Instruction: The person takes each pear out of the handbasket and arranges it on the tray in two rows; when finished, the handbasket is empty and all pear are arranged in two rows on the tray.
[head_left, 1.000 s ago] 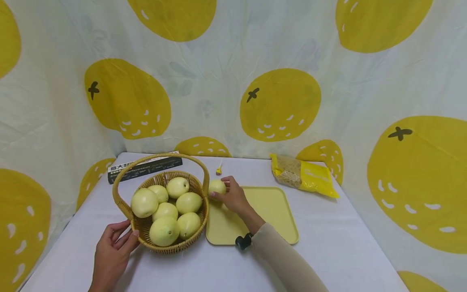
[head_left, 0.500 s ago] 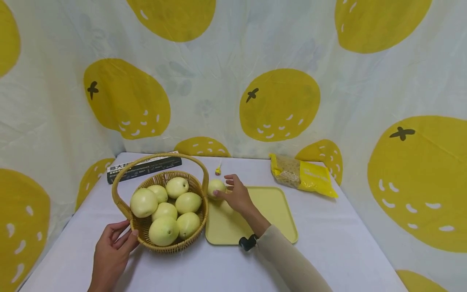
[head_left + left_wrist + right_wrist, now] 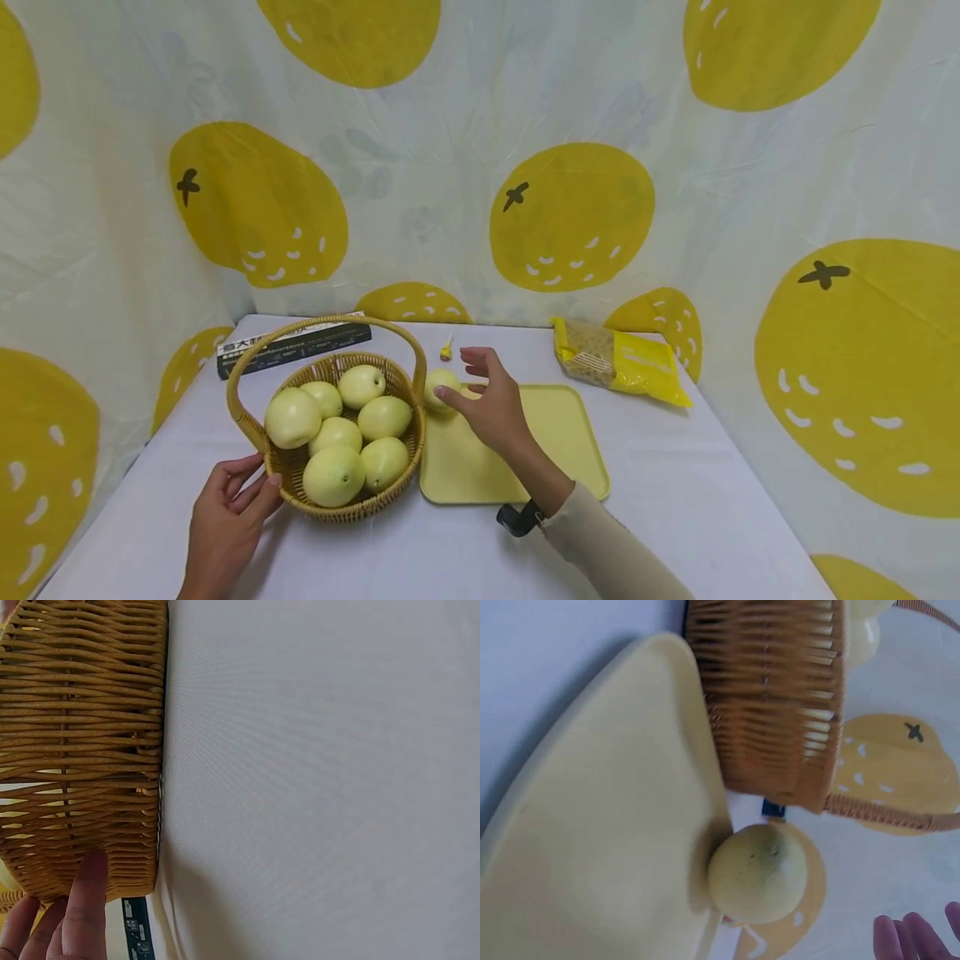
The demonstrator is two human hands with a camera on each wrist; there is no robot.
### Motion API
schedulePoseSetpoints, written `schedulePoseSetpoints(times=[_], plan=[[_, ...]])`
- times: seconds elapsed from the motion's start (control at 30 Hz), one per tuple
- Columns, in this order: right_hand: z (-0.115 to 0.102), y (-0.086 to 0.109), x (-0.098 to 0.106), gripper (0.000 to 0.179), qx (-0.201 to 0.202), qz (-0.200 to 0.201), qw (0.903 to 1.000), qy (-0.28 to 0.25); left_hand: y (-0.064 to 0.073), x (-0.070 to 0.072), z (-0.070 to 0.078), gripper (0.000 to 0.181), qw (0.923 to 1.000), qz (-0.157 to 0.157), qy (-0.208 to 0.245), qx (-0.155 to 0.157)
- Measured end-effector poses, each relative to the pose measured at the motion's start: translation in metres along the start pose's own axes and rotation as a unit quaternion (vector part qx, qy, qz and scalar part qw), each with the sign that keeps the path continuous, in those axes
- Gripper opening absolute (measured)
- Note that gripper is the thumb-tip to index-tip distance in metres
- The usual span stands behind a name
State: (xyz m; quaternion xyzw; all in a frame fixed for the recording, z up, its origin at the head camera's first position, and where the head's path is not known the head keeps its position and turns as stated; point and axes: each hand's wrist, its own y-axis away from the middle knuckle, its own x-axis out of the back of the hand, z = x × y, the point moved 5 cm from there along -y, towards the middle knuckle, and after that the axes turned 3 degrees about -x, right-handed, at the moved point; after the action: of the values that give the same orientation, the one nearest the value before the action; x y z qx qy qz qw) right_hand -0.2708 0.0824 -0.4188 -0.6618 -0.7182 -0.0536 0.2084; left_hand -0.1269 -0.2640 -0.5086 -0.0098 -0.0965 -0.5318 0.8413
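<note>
A wicker basket [image 3: 360, 508] with a tall handle holds several pale yellow-green pears [image 3: 334, 477]. My left hand [image 3: 225, 521] grips its left side near the handle's foot, thumb at the rim; in the left wrist view the fingers [image 3: 86, 915] lie against the woven wall. A single pear [image 3: 757, 874] sits at the far left corner of the yellow tray [image 3: 555, 442], close beside the basket. My right hand [image 3: 498, 408] hovers over the tray just right of that pear, fingers spread and holding nothing; its thumb overlaps the pear in the head view.
Behind the basket lies a dark box [image 3: 300, 350] with white lettering. A small yellow-headed lollipop [image 3: 446, 350] lies beyond the tray. A yellow bag [image 3: 622, 364] with a see-through window is at the back right. A fruit-print curtain [image 3: 420, 192] encloses the white-covered table.
My right hand has let go of the single pear and drawn back to the right, fingers opening. The pear stays in the tray's corner. My left hand keeps its place on the basket.
</note>
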Motion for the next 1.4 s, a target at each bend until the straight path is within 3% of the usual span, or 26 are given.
schedulePoseSetpoints(times=[0.23,0.53,0.97,1.4], plan=[[-0.025,0.019,-0.004,0.06,0.055,0.007,0.9981,-0.025,0.0,0.001,0.0,0.053,1.0,0.002,-0.005,-0.003],[-0.049,0.042,-0.018,0.061,0.109,-0.036,0.9925,-0.043,0.001,0.001,0.0,0.053,1.0,0.001,0.005,-0.004],[-0.063,0.061,-0.051,0.07,0.129,-0.114,0.984,-0.044,0.0,0.0,-0.001,0.052,0.9999,0.0,0.01,-0.003],[-0.065,0.073,-0.086,0.073,0.154,-0.151,0.9763,-0.016,0.0,0.0,0.0,0.055,0.9999,-0.007,-0.002,0.007]])
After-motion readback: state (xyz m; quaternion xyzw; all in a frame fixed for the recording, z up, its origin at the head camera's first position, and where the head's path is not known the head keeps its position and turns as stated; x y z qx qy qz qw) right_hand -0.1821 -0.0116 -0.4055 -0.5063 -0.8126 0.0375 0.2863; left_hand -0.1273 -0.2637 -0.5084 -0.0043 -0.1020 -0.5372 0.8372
